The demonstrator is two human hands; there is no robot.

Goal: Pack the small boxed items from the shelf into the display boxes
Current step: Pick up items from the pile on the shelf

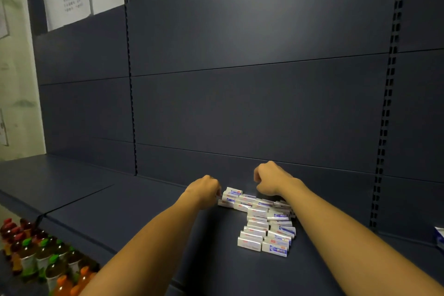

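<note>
— While both arms reach forward over the shelf (144,202), where do the hands sit?

— At the far end of the pile of small boxes (262,221). The left hand (204,188) has its fingers curled down at the pile's left rear corner, touching the boxes there; whether it actually grips one I cannot tell. The right hand (270,179) is curled too, just behind and right of the pile, hovering above the rear boxes with nothing visibly held.

— And the boxes themselves?

— White with blue and red print, lying flat in rough rows on the dark blue shelf, running from between the hands back toward the person.

— Anything else?

— Bottles (43,255) with green, orange and red caps stand below at lower left.
</note>
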